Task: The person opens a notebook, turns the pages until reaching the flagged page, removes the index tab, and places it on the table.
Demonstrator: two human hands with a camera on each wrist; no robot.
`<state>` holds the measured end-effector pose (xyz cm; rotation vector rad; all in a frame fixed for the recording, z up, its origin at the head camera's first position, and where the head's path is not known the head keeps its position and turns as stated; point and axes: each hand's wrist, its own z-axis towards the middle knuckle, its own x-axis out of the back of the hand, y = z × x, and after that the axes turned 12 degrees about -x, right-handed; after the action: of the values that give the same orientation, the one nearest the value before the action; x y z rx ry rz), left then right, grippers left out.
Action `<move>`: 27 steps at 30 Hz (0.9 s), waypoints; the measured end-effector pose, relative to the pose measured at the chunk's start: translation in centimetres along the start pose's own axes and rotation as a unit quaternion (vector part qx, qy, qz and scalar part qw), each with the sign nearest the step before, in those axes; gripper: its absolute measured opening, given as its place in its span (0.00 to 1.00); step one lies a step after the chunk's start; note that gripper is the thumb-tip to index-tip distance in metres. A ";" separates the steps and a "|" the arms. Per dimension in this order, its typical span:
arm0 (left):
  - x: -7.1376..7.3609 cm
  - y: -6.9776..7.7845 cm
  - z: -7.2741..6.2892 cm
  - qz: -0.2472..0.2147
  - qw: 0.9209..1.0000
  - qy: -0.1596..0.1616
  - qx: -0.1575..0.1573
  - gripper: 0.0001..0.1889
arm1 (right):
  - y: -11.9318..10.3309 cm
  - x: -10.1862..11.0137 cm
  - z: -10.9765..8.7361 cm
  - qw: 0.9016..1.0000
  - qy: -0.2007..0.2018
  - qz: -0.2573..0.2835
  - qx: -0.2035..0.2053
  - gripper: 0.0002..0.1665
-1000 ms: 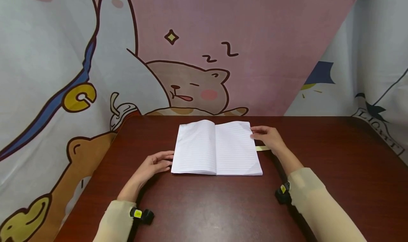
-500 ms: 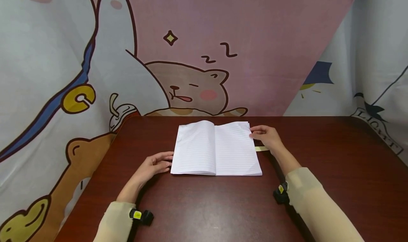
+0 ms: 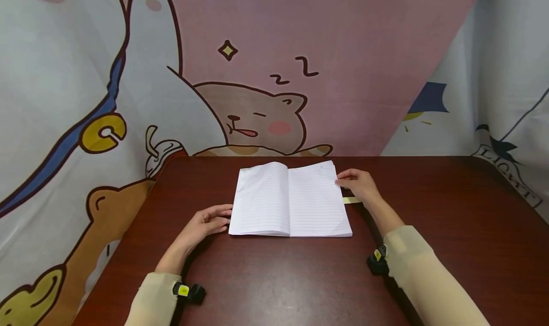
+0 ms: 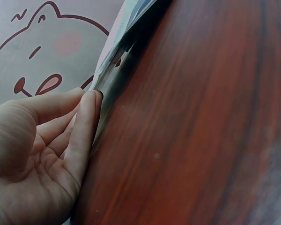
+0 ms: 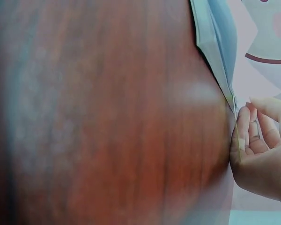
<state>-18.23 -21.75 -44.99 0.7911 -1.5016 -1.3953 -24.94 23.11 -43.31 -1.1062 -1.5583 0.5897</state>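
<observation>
A lined notebook (image 3: 266, 199) lies spread out on the dark red-brown table. At its left edge my left hand (image 3: 206, 223) has its fingertips on the pages' side; in the left wrist view thumb and finger meet at the edge of the notebook (image 4: 113, 61). My right hand (image 3: 362, 185) is at the upper right edge, thumb and fingertips close together at the right-hand page (image 3: 317, 197), whose far corner stands slightly raised. From under that side a pale yellow strip (image 3: 352, 200) sticks out towards the right palm. In the right wrist view the page rises beside the thumb of the right hand (image 5: 262, 136).
The table (image 3: 274, 278) reaches the cartoon-printed cloth (image 3: 356, 78) hanging behind it and at both sides. A small black camera (image 3: 196, 293) is strapped to the left wrist and another camera (image 3: 376, 264) to the right.
The upper right corner of the right-hand page has lifted a little and shifted left, baring a small mark near the top. Both hands stay nearly where they were.
</observation>
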 end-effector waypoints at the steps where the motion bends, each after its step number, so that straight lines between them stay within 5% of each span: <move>1: 0.0 0.0 0.0 0.000 1.000 0.000 0.000 0.25 | 0.0 0.0 0.0 1.000 0.001 -0.001 0.001 0.19; 17: 0.1 0.0 0.0 -0.004 1.000 -0.001 -0.002 0.25 | 0.2 -0.3 -0.2 1.000 0.010 -0.016 0.011 0.19; 24: 0.0 0.1 0.0 -0.004 1.000 0.001 0.000 0.25 | 0.4 -0.5 -0.2 0.992 0.064 -0.057 0.090 0.14; 27: 0.0 0.0 0.0 -0.002 1.000 0.002 0.000 0.25 | 0.4 -0.6 -0.2 0.991 0.053 -0.045 0.114 0.12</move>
<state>-18.24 -21.77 -44.94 0.7982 -1.4982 -1.3961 -24.64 22.73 -43.82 -0.8763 -1.4034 0.6219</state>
